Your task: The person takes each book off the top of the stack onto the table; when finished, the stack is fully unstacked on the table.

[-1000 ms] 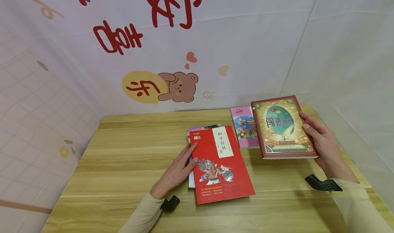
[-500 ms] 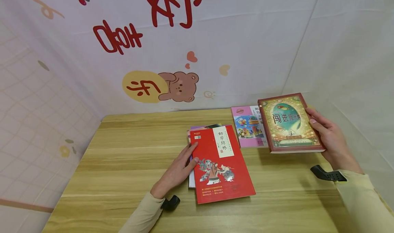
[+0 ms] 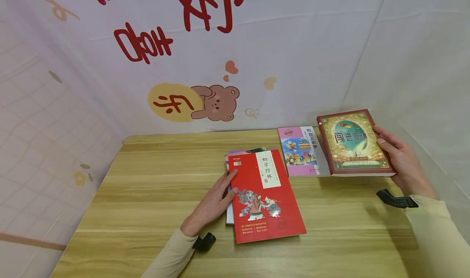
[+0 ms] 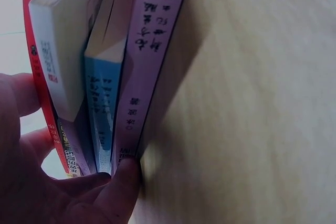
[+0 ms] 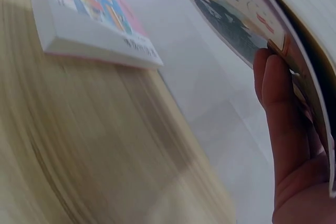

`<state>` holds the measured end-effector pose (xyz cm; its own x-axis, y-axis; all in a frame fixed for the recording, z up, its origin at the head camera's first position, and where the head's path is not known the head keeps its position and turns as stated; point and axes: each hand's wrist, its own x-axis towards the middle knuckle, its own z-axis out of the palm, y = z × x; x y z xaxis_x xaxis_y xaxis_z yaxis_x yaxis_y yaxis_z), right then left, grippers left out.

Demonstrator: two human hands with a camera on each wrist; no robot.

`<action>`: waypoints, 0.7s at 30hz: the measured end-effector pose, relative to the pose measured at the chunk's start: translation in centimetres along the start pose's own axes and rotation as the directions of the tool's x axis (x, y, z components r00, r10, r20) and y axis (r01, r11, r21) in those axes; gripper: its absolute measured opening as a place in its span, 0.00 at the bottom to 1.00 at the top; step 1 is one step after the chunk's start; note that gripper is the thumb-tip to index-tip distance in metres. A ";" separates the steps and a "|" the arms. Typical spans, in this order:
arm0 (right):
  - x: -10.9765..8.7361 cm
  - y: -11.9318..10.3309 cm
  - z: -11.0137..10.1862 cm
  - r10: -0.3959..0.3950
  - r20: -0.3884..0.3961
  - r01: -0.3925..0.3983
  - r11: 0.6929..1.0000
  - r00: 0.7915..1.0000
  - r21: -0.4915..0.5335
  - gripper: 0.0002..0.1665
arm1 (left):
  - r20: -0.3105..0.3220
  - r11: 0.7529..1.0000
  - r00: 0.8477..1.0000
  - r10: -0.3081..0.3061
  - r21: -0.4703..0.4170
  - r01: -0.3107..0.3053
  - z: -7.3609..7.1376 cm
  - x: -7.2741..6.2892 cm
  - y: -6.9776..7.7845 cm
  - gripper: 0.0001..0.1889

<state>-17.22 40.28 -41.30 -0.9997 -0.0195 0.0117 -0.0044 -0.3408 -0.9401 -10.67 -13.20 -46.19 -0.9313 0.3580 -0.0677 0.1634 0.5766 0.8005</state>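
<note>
My left hand (image 3: pixel 209 206) rests against the left side of a stack of books topped by a red book (image 3: pixel 266 204). In the left wrist view its fingers lie along the stack's spines, with a blue book (image 4: pixel 102 98) and a purple book (image 4: pixel 147 51) lowest. At the right, my right hand (image 3: pixel 405 166) grips the right edge of a thick book (image 3: pixel 354 141) with a dark red border and a gold and green cover. Its thumb lies on top; fingers (image 5: pixel 283 114) show underneath in the right wrist view. That book is raised, tilted above the table.
A pink and white book (image 3: pixel 299 153) lies flat at the table's back edge, just left of the raised book. The wooden table (image 3: pixel 147 180) meets a white printed cloth (image 3: pixel 301 58) at the back. Another cloth wall (image 3: pixel 437 107) borders the right side.
My right hand has moved the thick book rightward and slightly back, uncovering more of the pink and white book. My left hand has kept its place on the stack.
</note>
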 end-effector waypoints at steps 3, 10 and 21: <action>0.3 0.0 -0.5 0.018 -0.002 -0.018 1.000 1.000 -0.022 0.31 | -0.004 1.000 1.000 0.002 0.003 -0.002 0.0 0.0 -0.1 0.36; 1.1 0.1 -1.6 0.063 0.006 -0.063 0.997 0.998 -0.036 0.32 | -0.005 1.000 1.000 0.003 0.004 -0.003 0.1 0.1 -0.1 0.36; 3.3 0.9 -3.2 0.150 0.046 -0.149 0.988 0.988 -0.033 0.31 | -0.010 1.000 1.000 0.005 0.008 -0.005 0.1 0.0 -0.2 0.36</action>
<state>-20.56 42.97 -43.18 -0.9870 -0.1136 -0.1141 0.1438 -0.3027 -0.9422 -10.71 -13.19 -46.40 -0.9336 0.3536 -0.0577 0.1708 0.5809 0.7959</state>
